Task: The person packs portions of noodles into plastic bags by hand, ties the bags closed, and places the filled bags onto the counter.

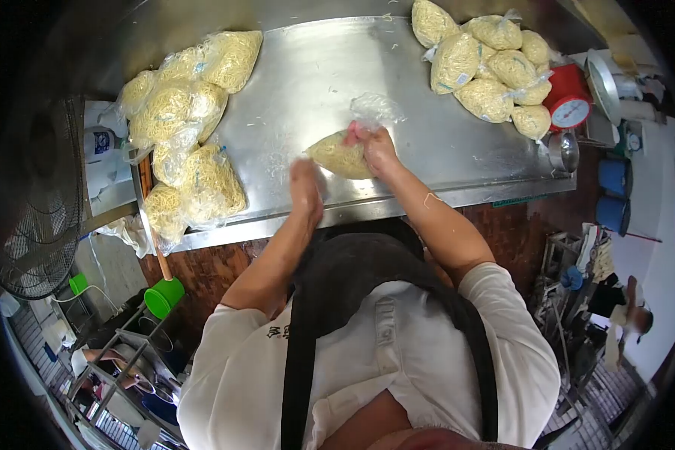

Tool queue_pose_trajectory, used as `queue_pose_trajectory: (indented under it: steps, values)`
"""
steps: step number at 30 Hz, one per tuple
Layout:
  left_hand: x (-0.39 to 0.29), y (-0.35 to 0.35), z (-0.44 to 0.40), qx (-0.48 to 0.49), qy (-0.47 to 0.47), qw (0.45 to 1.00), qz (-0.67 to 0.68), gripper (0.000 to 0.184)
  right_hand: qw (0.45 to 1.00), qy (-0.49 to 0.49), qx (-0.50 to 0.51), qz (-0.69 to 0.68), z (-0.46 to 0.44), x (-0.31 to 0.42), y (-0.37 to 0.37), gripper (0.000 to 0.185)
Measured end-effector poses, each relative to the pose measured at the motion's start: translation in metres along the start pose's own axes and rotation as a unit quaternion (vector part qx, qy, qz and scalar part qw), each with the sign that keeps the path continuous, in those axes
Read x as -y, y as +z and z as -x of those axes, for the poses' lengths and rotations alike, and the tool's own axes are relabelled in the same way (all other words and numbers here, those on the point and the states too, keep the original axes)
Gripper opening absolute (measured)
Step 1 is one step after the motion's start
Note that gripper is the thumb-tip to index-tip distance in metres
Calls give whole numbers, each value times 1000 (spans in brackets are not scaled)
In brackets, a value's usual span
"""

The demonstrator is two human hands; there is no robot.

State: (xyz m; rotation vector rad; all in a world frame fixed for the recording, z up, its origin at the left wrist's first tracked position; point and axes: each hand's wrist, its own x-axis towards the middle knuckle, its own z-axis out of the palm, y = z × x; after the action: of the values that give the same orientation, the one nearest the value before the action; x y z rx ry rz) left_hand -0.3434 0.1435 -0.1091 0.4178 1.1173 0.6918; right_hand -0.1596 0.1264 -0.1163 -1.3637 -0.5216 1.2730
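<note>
A clear plastic bag of pale noodles rests on the steel table in front of me. My right hand is closed around the gathered neck of this bag, and the loose plastic top fans out beyond my fingers. Something pink shows at the neck by my fingertips; its kind is hard to make out. Just left of the bag is my left hand, smeared by motion, so its fingers cannot be read.
Several filled noodle bags are heaped on the left of the table, and another heap lies at the back right. Beside that stand a red scale and a metal bowl. A fan is at far left; another person is at far right.
</note>
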Motion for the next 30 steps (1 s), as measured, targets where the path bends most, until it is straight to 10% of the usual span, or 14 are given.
queue_pose_trajectory:
  steps: [3, 4, 6, 7, 9, 16, 20, 24, 28, 30]
  values:
    - [-4, 36, -38, -35, -68, 996, 44, 45, 995, 71, -66, 32, 24, 16, 28, 23]
    - [-51, 66, -25, -28, 18, 989, -143, 60, 940, -86, -38, 327, 43, 43, 36, 16]
    - [-110, 67, -48, 273, 82, 957, 47, 72, 801, -375, -20, 467, 50, 103, 48, 14]
    - [-121, 69, -43, 249, 68, 965, -53, 71, 729, -446, -25, 519, 55, 131, 52, 15]
    - [-130, 95, 4, 215, -4, 964, -158, 69, 710, -332, -57, 619, 76, 168, 52, 18]
    - [-60, 116, 55, 180, -163, 968, 62, 46, 804, -370, 20, 465, 102, 126, 5, 16]
    - [-10, 93, 12, 209, -188, 959, 30, 38, 880, -82, 68, 463, 75, 83, -13, 13]
    - [2, 89, -6, 92, -271, 955, 80, 32, 901, -224, 97, 358, 100, 36, -24, 17]
    - [13, 52, 4, 140, -82, 962, -220, 25, 989, 118, 68, -50, 97, 25, -35, 13]
    - [9, 34, -4, 201, 35, 895, -397, 20, 993, 101, 51, 23, 95, 21, -28, 17]
